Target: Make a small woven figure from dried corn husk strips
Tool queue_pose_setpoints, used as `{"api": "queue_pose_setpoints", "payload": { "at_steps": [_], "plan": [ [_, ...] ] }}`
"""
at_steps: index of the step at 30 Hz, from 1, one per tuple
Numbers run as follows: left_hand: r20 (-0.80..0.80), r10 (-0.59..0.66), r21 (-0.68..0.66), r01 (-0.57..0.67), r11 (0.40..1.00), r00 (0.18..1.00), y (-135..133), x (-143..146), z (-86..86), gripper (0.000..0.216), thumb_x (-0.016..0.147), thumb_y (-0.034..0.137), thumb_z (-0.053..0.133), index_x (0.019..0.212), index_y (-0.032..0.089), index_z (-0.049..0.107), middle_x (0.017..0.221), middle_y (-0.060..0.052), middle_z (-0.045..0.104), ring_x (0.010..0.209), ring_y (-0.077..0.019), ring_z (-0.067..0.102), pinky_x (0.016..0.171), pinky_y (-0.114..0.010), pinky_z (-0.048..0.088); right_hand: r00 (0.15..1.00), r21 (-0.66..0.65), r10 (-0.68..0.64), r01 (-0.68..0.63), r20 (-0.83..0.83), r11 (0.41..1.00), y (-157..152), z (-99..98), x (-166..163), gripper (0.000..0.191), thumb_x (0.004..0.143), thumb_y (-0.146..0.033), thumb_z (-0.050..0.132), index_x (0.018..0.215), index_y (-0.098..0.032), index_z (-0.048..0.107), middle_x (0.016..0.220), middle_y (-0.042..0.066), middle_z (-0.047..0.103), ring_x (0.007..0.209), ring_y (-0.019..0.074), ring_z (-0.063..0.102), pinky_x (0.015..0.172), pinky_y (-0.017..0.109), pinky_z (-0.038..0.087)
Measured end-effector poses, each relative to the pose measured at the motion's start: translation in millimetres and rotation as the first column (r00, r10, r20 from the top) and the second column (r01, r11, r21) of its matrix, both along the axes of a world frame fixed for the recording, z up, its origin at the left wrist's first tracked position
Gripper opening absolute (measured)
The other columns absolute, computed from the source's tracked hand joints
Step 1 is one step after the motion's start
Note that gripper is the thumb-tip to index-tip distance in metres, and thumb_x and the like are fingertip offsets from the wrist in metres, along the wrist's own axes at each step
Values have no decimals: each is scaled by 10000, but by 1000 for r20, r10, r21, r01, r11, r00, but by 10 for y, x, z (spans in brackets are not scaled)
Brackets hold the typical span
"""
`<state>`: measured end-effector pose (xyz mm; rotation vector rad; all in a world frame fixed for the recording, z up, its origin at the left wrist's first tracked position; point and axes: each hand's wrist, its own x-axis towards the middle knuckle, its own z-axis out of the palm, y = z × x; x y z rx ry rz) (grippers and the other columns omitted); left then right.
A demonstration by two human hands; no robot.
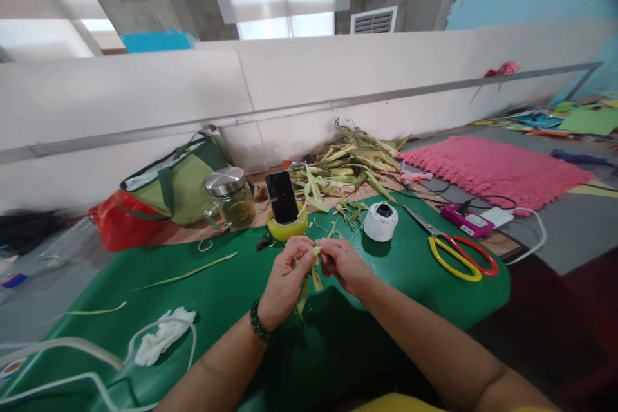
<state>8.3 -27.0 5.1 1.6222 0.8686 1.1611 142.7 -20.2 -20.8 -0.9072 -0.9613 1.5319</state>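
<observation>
My left hand [286, 280] and my right hand [344, 264] meet over the green table cover [232, 296], both pinched on a small bundle of pale green leaf strips [313, 270]. The strips hang down between the hands, and loose ends trail toward my left wrist, which wears a dark bead bracelet. The fingers of both hands are curled closed around the strips.
Behind the hands stand a phone [282, 197] in a yellow holder, a white thread spool [381, 221], a lidded glass jar [228, 198] and a pile of leaves [347, 164]. Red-and-yellow scissors [458, 254] lie right. A green bag [174, 183], white cloth [161, 338] and loose strip [186, 273] lie left.
</observation>
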Motion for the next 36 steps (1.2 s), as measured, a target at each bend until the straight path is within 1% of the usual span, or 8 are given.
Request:
{"api": "queue_pose_setpoints", "payload": {
  "at_steps": [4, 9, 20, 22, 24, 27, 31, 36],
  "plan": [
    [7, -21, -15, 21, 1000, 1000, -14, -11, -9, 309, 830, 430, 568, 658, 173, 569, 849, -32, 503, 803, -161, 490, 739, -257, 411, 1000, -8, 8, -8, -17, 1000, -5, 7, -13, 365, 682, -408, 620, 462, -191, 425, 377, -86, 313, 354, 58, 291, 402, 224, 269],
    [9, -71, -9, 71, 997, 997, -30, -12, 1, 282, 856, 378, 547, 665, 173, 581, 767, -16, 486, 752, -147, 479, 689, -244, 402, 999, -16, 17, -18, -41, 1000, -20, 15, -15, 360, 662, -409, 629, 454, -188, 435, 391, -79, 353, 352, 57, 313, 401, 224, 282],
    [28, -113, 2, 113, 994, 993, -45, 0, 17, 283, 860, 380, 547, 677, 169, 595, 758, -12, 498, 698, -126, 494, 651, -236, 413, 997, -28, 43, -45, -68, 999, -55, 12, -15, 374, 682, -410, 627, 455, -194, 424, 332, -99, 281, 328, 52, 263, 401, 221, 273],
    [55, -115, -34, 117, 993, 992, -38, 14, 11, 285, 851, 392, 559, 682, 165, 590, 745, -7, 510, 666, -117, 499, 631, -233, 417, 996, -31, 43, -46, -75, 998, -45, 1, -14, 374, 670, -421, 632, 458, -193, 425, 337, -93, 304, 331, 55, 282, 398, 220, 268],
    [84, -109, -111, 118, 987, 990, -30, 30, 18, 289, 834, 419, 575, 701, 163, 582, 695, 5, 532, 613, -108, 498, 604, -230, 418, 997, -30, 37, -39, -64, 999, -29, -16, -5, 366, 654, -430, 639, 467, -188, 437, 362, -81, 352, 351, 61, 324, 398, 217, 264],
    [92, -90, -216, 108, 970, 992, -16, 48, 47, 316, 797, 462, 606, 710, 160, 572, 607, 17, 556, 574, -106, 508, 585, -224, 419, 1000, -9, 13, -13, 18, 1000, 3, -45, 23, 359, 660, -446, 634, 487, -178, 468, 409, -62, 423, 370, 59, 343, 403, 215, 266],
    [76, -102, -270, 119, 955, 992, -5, 48, 72, 338, 762, 480, 638, 705, 153, 581, 600, 17, 569, 568, -101, 525, 566, -212, 420, 994, 21, -15, 13, 104, 1000, 34, -70, 71, 377, 677, -479, 623, 504, -172, 491, 436, -54, 445, 379, 57, 348, 405, 217, 262],
    [88, -117, -290, 138, 947, 989, -30, 40, 70, 349, 731, 485, 667, 686, 150, 580, 612, 16, 577, 524, -91, 525, 512, -203, 412, 997, -11, 8, -7, 81, 1000, 27, -56, 66, 383, 653, -461, 655, 483, -174, 468, 440, -64, 414, 372, 53, 354, 402, 222, 248]
  ]
}}
